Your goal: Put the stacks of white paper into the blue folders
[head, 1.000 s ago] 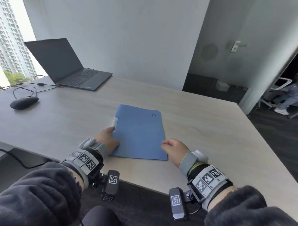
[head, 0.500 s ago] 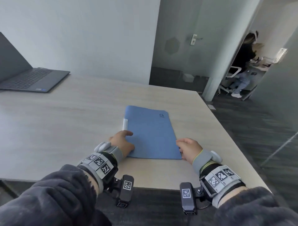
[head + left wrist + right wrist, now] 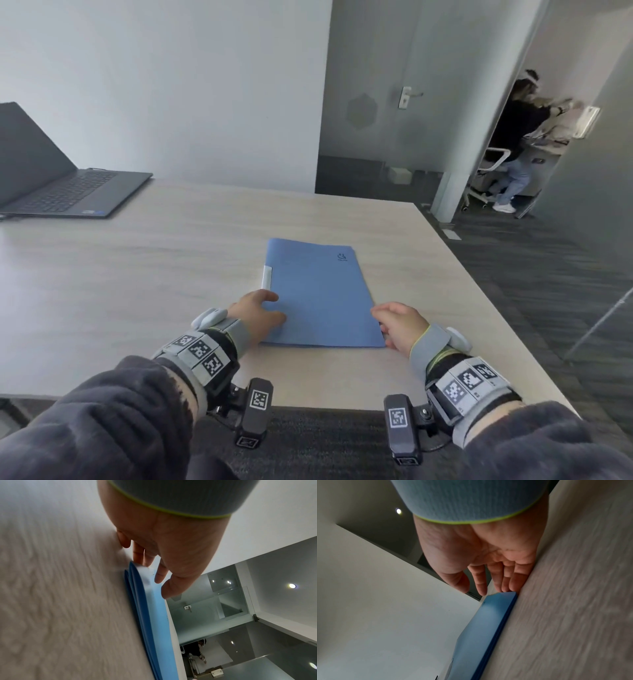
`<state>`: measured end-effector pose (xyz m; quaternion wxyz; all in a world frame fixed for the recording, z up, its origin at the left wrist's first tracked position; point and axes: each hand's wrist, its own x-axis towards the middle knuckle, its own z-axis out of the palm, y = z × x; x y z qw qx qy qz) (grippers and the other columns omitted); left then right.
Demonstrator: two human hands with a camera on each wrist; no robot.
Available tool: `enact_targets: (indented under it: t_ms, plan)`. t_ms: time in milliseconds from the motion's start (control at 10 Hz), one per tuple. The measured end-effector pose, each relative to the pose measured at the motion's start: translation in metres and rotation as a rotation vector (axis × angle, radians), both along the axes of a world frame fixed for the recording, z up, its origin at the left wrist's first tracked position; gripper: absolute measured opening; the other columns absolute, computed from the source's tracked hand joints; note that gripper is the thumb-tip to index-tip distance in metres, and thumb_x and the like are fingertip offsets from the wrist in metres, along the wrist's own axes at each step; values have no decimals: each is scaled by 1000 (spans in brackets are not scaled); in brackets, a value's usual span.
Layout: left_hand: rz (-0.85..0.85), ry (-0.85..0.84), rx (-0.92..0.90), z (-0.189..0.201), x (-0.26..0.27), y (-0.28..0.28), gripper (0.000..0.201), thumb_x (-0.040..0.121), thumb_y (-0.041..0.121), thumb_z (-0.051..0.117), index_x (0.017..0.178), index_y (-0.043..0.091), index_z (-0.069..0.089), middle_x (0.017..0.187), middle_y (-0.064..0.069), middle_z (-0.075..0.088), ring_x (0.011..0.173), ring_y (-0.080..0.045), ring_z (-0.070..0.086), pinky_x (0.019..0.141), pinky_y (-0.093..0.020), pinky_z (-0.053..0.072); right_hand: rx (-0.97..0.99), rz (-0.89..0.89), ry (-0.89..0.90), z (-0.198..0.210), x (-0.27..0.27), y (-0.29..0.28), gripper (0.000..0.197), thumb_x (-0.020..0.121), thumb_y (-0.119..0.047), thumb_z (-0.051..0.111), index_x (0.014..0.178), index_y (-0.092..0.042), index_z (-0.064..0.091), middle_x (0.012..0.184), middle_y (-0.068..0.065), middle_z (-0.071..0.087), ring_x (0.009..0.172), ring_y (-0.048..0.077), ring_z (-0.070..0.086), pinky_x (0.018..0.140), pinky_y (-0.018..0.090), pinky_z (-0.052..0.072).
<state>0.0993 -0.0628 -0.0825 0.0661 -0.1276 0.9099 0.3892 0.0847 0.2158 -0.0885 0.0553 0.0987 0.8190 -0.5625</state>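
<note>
A closed stack of blue folders [image 3: 318, 294] lies flat on the pale wooden table [image 3: 137, 291], with a white tab [image 3: 267, 277] sticking out of its left edge. My left hand [image 3: 255, 313] is at the near left corner, thumb over the cover and straight fingers against the edge. The left wrist view shows white paper [image 3: 145, 572] between the blue covers [image 3: 150, 615] at my left hand [image 3: 171, 547]. My right hand [image 3: 397, 323] is at the near right corner. Its straight fingers [image 3: 505, 582] touch the folders' edge [image 3: 479, 628].
An open dark laptop [image 3: 61, 192] stands at the far left of the table. The table's right edge runs close beside the folders, with dark carpet [image 3: 548, 291] beyond it. A person [image 3: 520, 137] sits at the back right past a doorway.
The view has swung right, and the mouse and window have left the frame. Both hands stay at the folders' near corners, and the stack looks slid rightward across the table.
</note>
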Motion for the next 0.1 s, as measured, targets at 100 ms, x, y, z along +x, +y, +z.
enact_targets:
  t_ms: [100]
  plan:
    - [23,48,25,4,1,-3,50,73,47,65,123,42,56,105,-1,58,88,-26,64,84,-35,54,54,-15,73,1,0,-5,14,81,-29,61,90,-23,70,72,-2,65,69,21,59,69,33,47]
